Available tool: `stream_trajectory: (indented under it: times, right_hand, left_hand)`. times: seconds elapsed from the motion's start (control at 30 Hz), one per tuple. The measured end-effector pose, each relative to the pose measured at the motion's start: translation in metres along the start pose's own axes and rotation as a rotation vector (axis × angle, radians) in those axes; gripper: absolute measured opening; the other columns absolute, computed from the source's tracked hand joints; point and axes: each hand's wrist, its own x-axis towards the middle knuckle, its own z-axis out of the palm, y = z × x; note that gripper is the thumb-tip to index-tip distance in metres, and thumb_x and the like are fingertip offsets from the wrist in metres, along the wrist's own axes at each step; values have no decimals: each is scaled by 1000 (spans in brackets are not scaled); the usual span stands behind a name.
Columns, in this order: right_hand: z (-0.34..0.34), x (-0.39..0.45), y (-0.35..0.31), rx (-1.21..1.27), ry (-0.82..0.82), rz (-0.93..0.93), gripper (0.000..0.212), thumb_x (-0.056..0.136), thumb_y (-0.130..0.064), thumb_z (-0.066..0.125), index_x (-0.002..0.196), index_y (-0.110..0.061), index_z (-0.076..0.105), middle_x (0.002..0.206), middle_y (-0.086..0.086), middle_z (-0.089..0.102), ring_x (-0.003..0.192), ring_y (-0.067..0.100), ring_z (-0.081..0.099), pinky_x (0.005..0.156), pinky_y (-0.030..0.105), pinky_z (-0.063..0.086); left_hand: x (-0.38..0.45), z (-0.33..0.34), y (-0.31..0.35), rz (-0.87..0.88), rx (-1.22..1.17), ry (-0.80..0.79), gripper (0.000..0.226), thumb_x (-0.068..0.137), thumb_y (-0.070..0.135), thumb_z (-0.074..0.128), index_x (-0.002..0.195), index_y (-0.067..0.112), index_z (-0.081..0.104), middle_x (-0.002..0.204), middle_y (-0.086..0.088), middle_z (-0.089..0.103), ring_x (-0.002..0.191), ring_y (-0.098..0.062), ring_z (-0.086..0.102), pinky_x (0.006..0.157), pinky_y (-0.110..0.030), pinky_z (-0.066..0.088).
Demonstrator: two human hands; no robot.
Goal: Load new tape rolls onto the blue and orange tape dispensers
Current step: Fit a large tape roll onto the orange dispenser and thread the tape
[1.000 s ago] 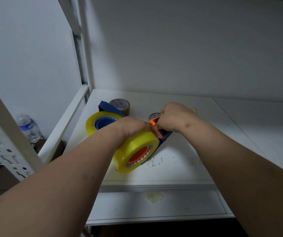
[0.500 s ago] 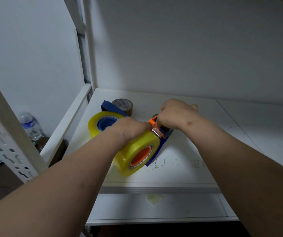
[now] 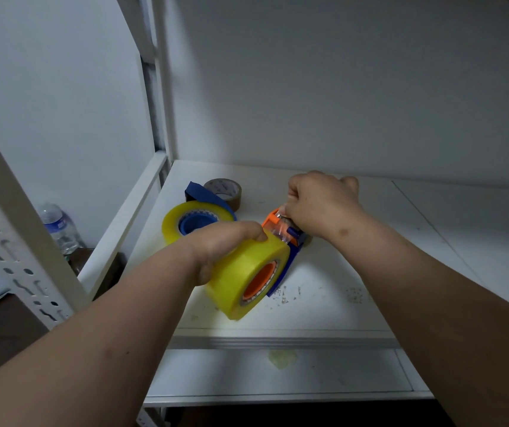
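White shelf: left hand grips yellow tape roll seated on orange-hubbed blue dispenser.
Right hand, fingers curled, pinches clear tape end at orange cutter head, just beyond roll; roll axis faces lower right.

No text can be read anywhere in the view. The brown tape roll, lying near the back left corner of the shelf, carries dark print on its inner core, but it is too small and blurred to make out. The water bottle, standing beyond the shelf's left edge, has a blue and white label whose lettering is likewise illegible.
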Motion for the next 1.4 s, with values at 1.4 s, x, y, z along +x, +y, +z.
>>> stream_trajectory:
  times: [1.4]
  right_hand:
    - [-23, -16, 15, 398, 85, 55, 28, 87, -27, 57, 66, -21, 41, 65, -5, 47, 78, 28, 52, 78, 40, 43]
  left_hand:
    - [-15, 15, -40, 307, -180, 45, 77, 66, 62, 71, 107, -3, 68, 91, -17, 78, 82, -32, 75, 78, -46, 60]
